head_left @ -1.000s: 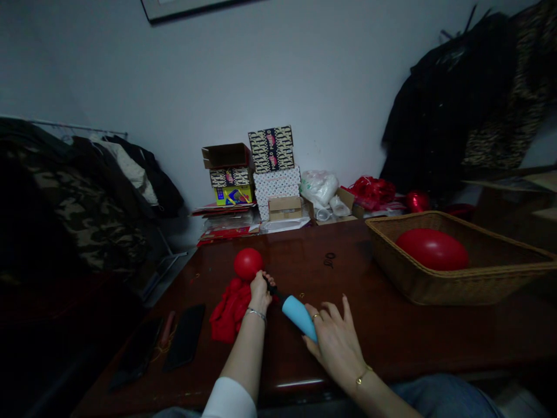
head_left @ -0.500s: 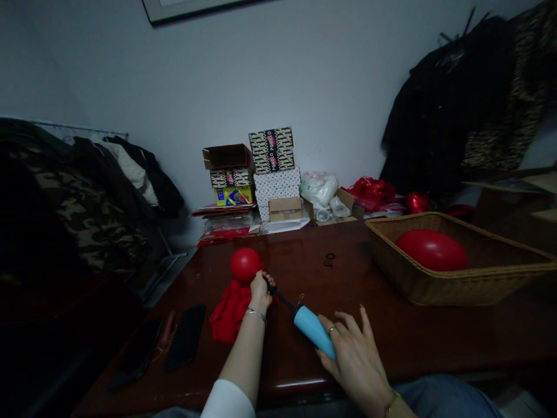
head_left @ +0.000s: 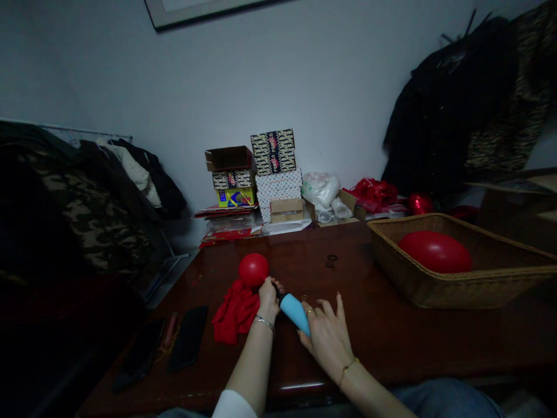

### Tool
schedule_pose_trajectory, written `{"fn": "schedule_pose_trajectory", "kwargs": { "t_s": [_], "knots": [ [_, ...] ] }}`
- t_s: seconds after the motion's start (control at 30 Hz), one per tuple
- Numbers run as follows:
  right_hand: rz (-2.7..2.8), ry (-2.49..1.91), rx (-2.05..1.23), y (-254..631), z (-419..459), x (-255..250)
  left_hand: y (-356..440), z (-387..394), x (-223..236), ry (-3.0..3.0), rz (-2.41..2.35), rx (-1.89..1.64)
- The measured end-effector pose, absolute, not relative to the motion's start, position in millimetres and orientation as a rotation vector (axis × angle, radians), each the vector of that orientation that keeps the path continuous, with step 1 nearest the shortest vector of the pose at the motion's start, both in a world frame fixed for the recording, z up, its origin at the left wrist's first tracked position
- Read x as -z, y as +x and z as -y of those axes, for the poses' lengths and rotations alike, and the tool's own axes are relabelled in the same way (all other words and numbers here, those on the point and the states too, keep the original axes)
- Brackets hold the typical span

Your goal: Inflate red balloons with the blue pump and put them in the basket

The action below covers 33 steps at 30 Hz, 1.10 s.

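Over the desk (head_left: 352, 302), the left hand (head_left: 268, 296) is gripping the blue pump (head_left: 295, 313) beside the red balloon (head_left: 253, 269), the right hand (head_left: 328, 334) clasping its body, seemingly inflating; pulling back is probably coming next.

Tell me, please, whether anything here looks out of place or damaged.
The smaller balloon and the pump show no clear damage. Slightly untidy: a dark loop lies loose on the table, and the left stack's top box gapes open towards us.

Head view: faces forward, down across table (head_left: 374, 337).
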State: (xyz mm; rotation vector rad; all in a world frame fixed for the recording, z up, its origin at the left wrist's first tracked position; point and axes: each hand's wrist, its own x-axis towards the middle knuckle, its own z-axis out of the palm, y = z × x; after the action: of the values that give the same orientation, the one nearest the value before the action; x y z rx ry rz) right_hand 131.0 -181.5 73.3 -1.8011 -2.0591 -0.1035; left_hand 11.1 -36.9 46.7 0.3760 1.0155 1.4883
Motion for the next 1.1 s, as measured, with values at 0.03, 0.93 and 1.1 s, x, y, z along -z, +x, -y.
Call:
{"fn": "schedule_pose_trajectory", "kwargs": {
  "t_s": [0.03,0.93,1.1],
  "knots": [
    [2.061,-1.797,0.104,131,183,-73,10,36,-47,0.372,-1.023,-1.492],
    [2.041,-1.773,0.143,149,205,-75,-11,18,-53,0.378,-0.998,-1.549],
    [2.065,-1.797,0.132,133,184,-80,1,25,-52,0.362,-1.013,-1.525]
  ]
}}
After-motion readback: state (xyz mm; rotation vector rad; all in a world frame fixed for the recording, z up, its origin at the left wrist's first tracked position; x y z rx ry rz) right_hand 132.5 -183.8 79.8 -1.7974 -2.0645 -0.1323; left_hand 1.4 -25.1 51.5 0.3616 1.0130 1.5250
